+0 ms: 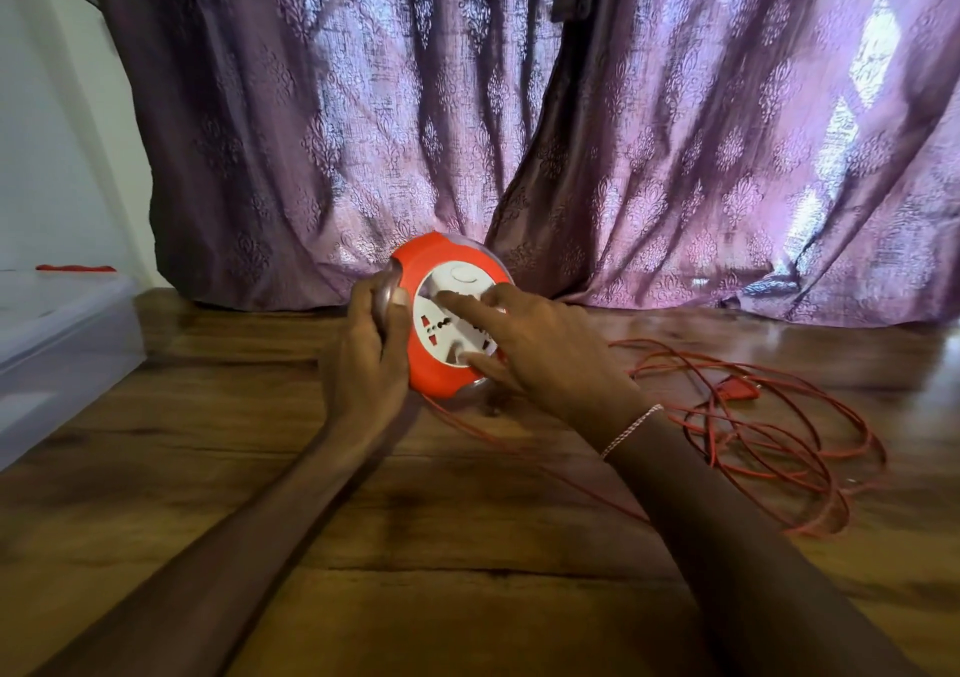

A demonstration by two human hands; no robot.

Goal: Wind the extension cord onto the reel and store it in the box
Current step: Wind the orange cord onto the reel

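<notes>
Resting between both hands [363, 344], reel [441, 364]

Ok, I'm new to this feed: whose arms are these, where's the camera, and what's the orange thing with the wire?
There is no machine here: these are a person's two bare arms, filmed by one wide-angle camera on their head, looking forward and down. The left hand grips the edge of a round orange reel, tilted up off the wooden floor. The right hand rests its fingers on the reel's white socket face. A thin red extension cord runs from under the reel into a loose tangle on the floor to the right, so most of it is not yet wound. A clear plastic box sits at the left edge. Purple curtains hang behind.
</notes>
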